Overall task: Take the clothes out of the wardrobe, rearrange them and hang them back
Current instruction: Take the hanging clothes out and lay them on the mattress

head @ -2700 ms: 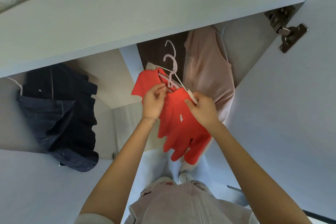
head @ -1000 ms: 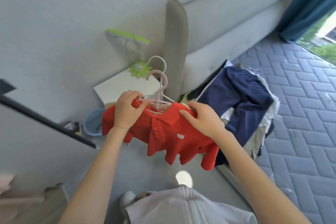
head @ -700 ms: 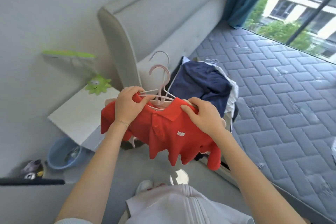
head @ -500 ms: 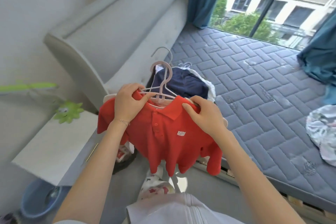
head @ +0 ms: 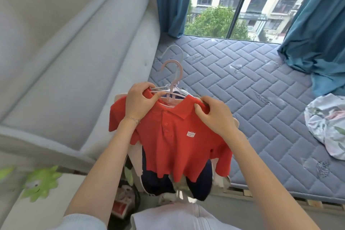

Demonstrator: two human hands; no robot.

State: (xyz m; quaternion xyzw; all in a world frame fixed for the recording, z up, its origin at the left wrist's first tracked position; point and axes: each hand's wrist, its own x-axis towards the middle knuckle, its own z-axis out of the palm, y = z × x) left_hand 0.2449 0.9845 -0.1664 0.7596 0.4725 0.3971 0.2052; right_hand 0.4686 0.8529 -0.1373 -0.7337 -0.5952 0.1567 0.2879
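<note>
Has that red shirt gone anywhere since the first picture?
Yes. The red polo shirt, gripped by the left hand and right hand, has left the wardrobe and now hangs by the mattress edge.

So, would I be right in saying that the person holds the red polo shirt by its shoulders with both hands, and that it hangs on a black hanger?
Not quite: the hanger is pale pink, not black, as the head view shows. The rest stands: the left hand and the right hand hold the red polo shirt by its shoulders.

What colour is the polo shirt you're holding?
Red, with a small white chest label; the polo shirt shows clearly in the head view.
</note>
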